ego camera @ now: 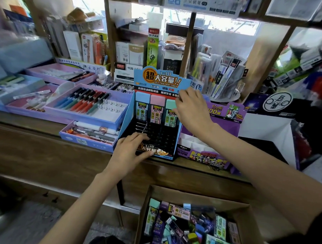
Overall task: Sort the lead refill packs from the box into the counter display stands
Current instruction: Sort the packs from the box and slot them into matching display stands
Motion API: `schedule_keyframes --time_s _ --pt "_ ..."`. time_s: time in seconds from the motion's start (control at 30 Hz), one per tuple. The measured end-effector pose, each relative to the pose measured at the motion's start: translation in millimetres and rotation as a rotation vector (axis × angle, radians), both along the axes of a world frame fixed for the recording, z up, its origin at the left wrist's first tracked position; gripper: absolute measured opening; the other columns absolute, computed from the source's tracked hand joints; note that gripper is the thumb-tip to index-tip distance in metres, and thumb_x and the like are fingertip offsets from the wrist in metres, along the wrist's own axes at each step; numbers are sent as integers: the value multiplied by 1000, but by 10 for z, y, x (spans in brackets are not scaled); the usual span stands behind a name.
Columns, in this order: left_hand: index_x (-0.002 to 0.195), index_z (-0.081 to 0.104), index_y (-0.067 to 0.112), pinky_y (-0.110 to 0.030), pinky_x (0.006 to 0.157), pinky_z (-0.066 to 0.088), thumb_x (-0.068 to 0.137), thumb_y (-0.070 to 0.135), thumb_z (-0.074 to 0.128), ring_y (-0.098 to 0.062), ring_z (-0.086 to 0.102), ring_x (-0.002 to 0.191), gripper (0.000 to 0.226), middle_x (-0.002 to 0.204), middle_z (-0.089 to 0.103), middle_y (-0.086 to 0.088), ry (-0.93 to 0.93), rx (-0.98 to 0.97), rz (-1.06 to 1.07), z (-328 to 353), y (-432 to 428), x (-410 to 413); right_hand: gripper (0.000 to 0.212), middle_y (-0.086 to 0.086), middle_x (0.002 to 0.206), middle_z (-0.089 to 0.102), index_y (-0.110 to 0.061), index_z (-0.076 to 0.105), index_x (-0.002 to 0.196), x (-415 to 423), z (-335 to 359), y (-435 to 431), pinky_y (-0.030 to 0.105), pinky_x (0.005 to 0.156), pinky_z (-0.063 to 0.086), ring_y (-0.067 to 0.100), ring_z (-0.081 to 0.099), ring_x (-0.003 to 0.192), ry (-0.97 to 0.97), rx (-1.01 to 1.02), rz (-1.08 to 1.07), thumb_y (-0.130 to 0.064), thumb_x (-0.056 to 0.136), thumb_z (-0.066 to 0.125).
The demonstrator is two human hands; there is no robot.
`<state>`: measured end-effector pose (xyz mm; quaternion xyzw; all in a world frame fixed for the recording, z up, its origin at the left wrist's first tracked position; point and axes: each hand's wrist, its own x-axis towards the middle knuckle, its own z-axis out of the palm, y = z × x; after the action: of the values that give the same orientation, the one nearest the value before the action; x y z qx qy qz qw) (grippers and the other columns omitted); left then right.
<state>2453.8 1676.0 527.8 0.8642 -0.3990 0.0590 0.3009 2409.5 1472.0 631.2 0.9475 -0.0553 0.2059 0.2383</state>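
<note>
A blue counter display stand [127, 118] with a black slotted inside stands on the wooden counter. Its top row holds a blue-capped pack [142, 106], a pink-capped pack [157, 108] and a green-capped pack [170, 105]. My right hand [192, 109] pinches the green-capped pack at its right side, in the third slot. My left hand [131, 151] grips the stand's front lip, thumb on the front label. Below the counter, an open cardboard box [199, 194] holds several mixed lead refill packs [185, 225].
A purple display stand [222, 113] sits just right of the blue one, its white slots showing. Purple and blue pen trays [94, 117] fill the counter to the left. Shelves with boxed stationery rise behind, and a rack of pens [220, 76] stands at the back right.
</note>
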Motion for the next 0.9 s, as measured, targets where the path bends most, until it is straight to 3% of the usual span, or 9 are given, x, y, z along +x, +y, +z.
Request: schedule_keyframes --time_s 0.13,0.23,0.3,0.43,0.5,0.6,0.67,0.77,0.9 --pt "124 53 22 -36 103 30 85 44 61 -15 50 119 46 127 53 5 29 29 -4 36 -2 0 47 16 136 42 -5 40 137 -233 -26 10 40 109 21 32 31 130 55 136 139 -25 95 48" --pt "121 55 20 -36 100 33 84 44 64 -17 52 115 45 123 55 3 0 54 -15 56 -5 2 33 17 128 52 -6 57 122 -655 -92 9 39 105 33 33 45 122 32 220 354 -18 91 54" --pt "121 56 19 -38 102 32 81 45 66 -20 50 117 49 125 54 1 -31 65 2 51 -31 -26 29 15 119 59 -7 63 113 -1001 -264 -60 37 96 40 29 51 113 -86 259 400 -22 91 52" --pt "121 60 20 -43 104 29 76 47 71 -22 43 127 53 134 51 1 -51 47 70 50 -136 -132 32 12 114 55 -10 56 109 -1677 -697 -349 37 90 43 24 48 107 -438 564 186 -35 89 55" --pt "119 61 19 -43 101 30 75 45 72 -24 47 123 51 130 54 -1 -43 38 92 59 -140 -153 49 11 126 50 -10 54 119 -1868 -828 -530 41 99 41 25 43 119 -329 669 17 -47 86 53" --pt "117 63 18 -43 97 32 75 42 73 -27 50 118 50 124 57 -3 -30 49 109 76 -173 -190 71 7 144 42 -17 45 137 -1983 -915 -751 46 110 27 29 33 136 -27 584 -192 -65 87 28" --pt "117 63 16 -45 95 34 75 40 74 -30 51 116 49 123 58 -6 -39 54 137 81 -210 -229 76 8 140 49 -18 48 136 -1977 -912 -789 44 102 35 30 43 131 7 573 -288 -66 87 16" --pt "116 63 14 -47 93 38 75 41 73 -32 53 112 49 120 58 -7 -56 65 169 66 -271 -317 65 15 120 64 -11 64 119 -1966 -928 -750 44 80 49 34 60 110 -64 533 -370 -56 90 27" --pt "117 62 15 -45 95 33 77 44 70 -30 50 115 50 124 57 -6 -55 90 210 47 -338 -421 61 16 114 66 -10 68 109 -1963 -956 -731 43 74 51 35 63 104 -79 478 -426 -54 91 29"
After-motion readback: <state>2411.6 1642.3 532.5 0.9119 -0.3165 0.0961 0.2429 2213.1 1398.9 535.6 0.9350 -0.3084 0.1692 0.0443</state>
